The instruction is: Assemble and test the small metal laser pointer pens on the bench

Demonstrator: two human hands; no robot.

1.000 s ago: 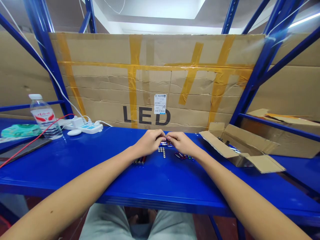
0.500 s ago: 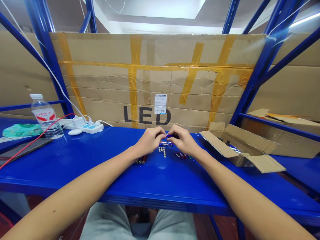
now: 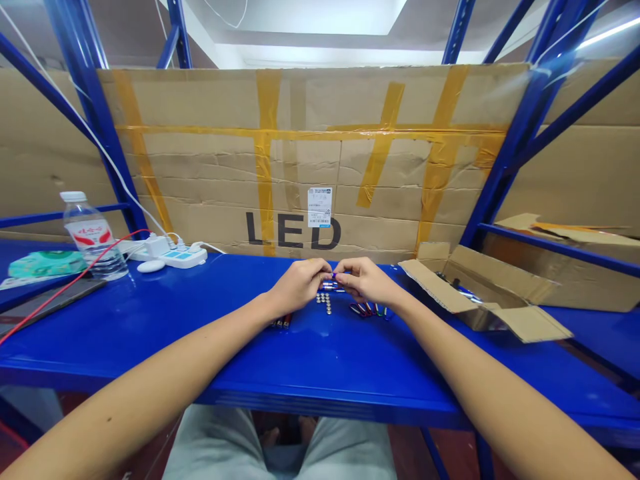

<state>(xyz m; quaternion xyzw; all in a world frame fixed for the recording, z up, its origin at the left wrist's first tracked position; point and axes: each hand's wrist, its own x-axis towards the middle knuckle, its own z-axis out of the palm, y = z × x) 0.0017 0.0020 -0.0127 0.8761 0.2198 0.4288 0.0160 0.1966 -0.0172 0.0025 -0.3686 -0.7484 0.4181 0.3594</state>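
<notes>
My left hand (image 3: 301,283) and my right hand (image 3: 367,280) meet fingertip to fingertip above the blue table (image 3: 310,370). Both are closed in a pinch on a small purple metallic piece (image 3: 335,275), mostly hidden by the fingers. Just below it lie blue shiny metal tubes (image 3: 329,287), partly covered by my hands. Small round silver button cells (image 3: 328,304) are laid out in short rows nearer to me. Beside my right wrist rest several coloured carabiner clips (image 3: 369,310). Dark red tubes with metal ends (image 3: 283,322) stick out from under my left wrist.
An open cardboard box (image 3: 465,287) with metal parts inside stands at the right. On the left are a water bottle (image 3: 93,237), a white power strip (image 3: 183,255), a green tissue pack (image 3: 46,263) and a red cable. A large cardboard sheet (image 3: 215,173) closes off the back.
My right hand's fingers have shifted on the purple piece, and less of it now shows, between the fingertips. My left hand has stayed nearly in place.
</notes>
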